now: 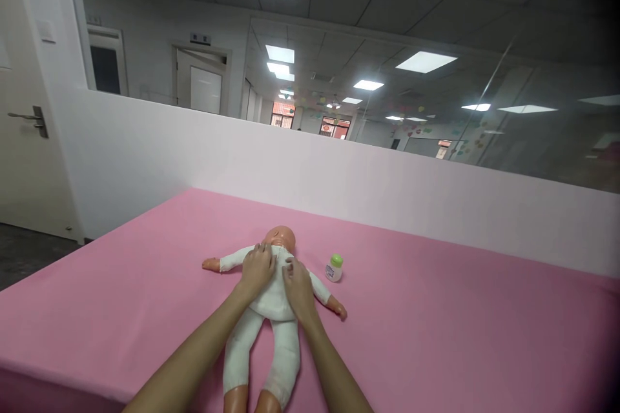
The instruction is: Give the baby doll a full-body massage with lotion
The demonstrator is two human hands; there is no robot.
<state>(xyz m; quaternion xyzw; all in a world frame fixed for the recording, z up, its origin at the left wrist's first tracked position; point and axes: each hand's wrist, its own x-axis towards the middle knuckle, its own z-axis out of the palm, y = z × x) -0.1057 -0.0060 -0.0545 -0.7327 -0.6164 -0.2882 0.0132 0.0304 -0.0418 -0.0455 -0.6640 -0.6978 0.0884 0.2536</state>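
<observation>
A baby doll (272, 302) with a white cloth body lies on its back on the pink-covered table (436, 329), head away from me, arms spread and legs toward me. My left hand (259, 268) rests on the left side of the doll's chest, fingers stretched flat toward its shoulder. On the other side of the chest lies my right hand (297, 284), its fingers somewhat bent and apart against the cloth. Neither hand appears to hold anything. Beside the doll's arm on the right stands a small jar (334, 269) with a green lid and a label.
Behind the table runs a low white wall (349, 174) with a large glass pane (368, 64) above it. A door (29, 122) with a metal handle is at the far left. The table's near edge shows at the lower left.
</observation>
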